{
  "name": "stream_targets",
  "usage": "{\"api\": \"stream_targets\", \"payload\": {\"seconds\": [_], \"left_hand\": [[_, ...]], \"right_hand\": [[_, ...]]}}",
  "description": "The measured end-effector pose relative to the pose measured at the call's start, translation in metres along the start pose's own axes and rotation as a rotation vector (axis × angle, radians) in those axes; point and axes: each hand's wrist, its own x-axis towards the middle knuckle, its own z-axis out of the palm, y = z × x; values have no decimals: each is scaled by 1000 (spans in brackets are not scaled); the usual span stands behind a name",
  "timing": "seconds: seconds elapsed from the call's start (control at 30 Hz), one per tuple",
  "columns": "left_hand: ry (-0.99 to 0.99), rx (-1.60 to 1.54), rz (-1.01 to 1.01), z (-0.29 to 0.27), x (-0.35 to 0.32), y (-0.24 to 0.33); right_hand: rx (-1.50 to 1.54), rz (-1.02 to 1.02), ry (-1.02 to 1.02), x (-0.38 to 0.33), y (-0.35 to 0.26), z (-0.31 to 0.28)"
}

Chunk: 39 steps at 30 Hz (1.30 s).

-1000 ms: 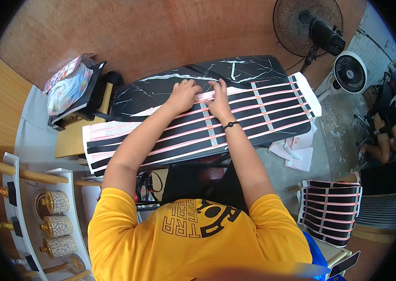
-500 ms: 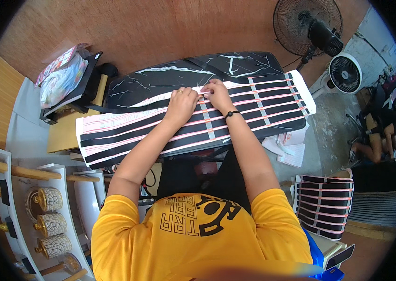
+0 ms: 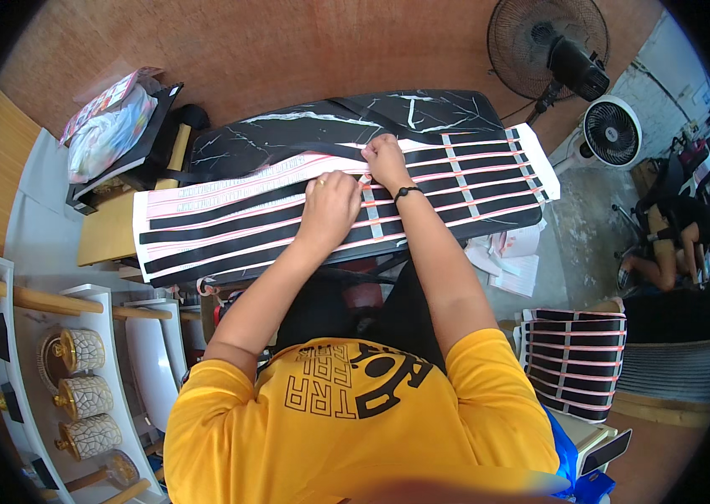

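A long sheet of black strips on pink-white backing [image 3: 229,227] lies across a black marble-patterned table [image 3: 288,134] in front of me. My left hand [image 3: 330,206] rests flat on the sheet near its middle, fingers curled, a ring on one finger. Just beyond it my right hand [image 3: 387,158], a black band on the wrist, pinches the far edge of the sheet where a black strip starts. My yellow shirt fills the lower part of the view.
A stack of similar black-strip sheets [image 3: 573,357] sits at my right. Two fans [image 3: 552,46] [image 3: 611,130] stand at the far right, beyond them a seated person [image 3: 678,239]. A bag [image 3: 111,130] lies on a tray at left; white shelves hold patterned jars [image 3: 82,391].
The sheet has slid to the left across the table. Both hands have shifted along it, the left hand moving nearer to me and the right staying at the far edge.
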Motion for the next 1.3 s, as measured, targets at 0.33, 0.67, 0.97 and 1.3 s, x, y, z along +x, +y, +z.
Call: {"api": "stream_targets", "payload": {"seconds": [0.33, 0.67, 0.97, 1.3], "left_hand": [[68, -17, -199, -12, -10, -14], [7, -98, -203, -35, -38, 20], [146, -137, -260, -37, -30, -1], [28, -207, -242, -72, -56, 29]], "right_hand": [[128, -248, -208, -23, 3, -43], [144, -114, -23, -19, -8, -25], [-115, -282, -148, -57, -13, -47], [151, -180, -65, -46, -8, -43]]}}
